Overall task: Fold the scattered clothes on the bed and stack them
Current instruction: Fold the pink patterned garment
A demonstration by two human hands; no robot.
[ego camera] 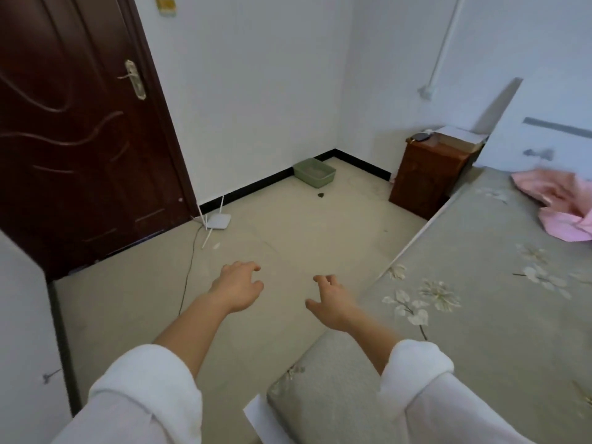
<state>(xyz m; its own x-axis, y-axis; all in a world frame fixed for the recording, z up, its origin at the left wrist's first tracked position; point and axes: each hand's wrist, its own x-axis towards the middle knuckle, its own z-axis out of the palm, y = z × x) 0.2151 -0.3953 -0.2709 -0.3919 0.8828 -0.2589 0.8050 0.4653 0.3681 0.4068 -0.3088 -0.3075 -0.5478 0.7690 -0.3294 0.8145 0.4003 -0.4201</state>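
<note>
**Nothing gripped yet, target far right**

1 crumpled pink garment [557,203] is spotted on the bed [480,283], well beyond and right of the fingers; long axis unclear. The right hand [333,302] is placed nearer than the left hand [238,288]; fingers loosely apart, nothing held.

No text I can read anywhere, small yellow sticker [165,4] high on the wall [256,91] far ahead of my left hand [238,285], its print too blurred to make out, white router [218,221] beyond that hand, any marking too small to tell
</note>
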